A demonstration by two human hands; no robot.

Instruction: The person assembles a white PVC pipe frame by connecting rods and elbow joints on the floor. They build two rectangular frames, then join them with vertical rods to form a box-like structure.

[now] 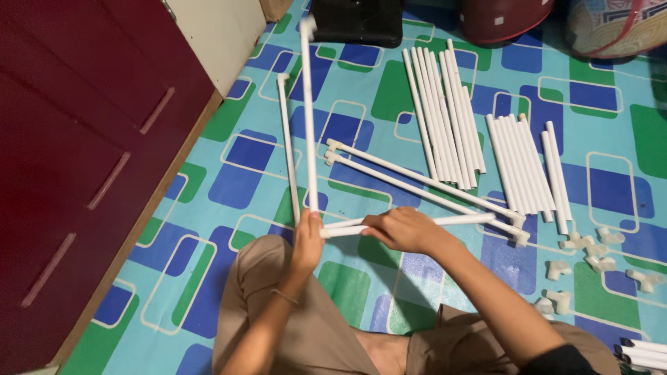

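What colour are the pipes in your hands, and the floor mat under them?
The pipes are white; the mat is turquoise with blue and green rounded rectangles. Head view.

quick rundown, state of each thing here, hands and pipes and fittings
left hand: gripping the corner joint of the white plastic pipe frame
right hand: closed on the frame's horizontal pipe
white plastic pipe frame: partly assembled, one pipe upright
loose white pipes: lying in two bundles on the mat
white corner fittings: scattered, unattached

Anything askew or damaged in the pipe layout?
Nothing stands out. Left hand and right hand grip joined white pipes; spare pipes lie in tidy bundles, connectors loosely scattered on the mat.
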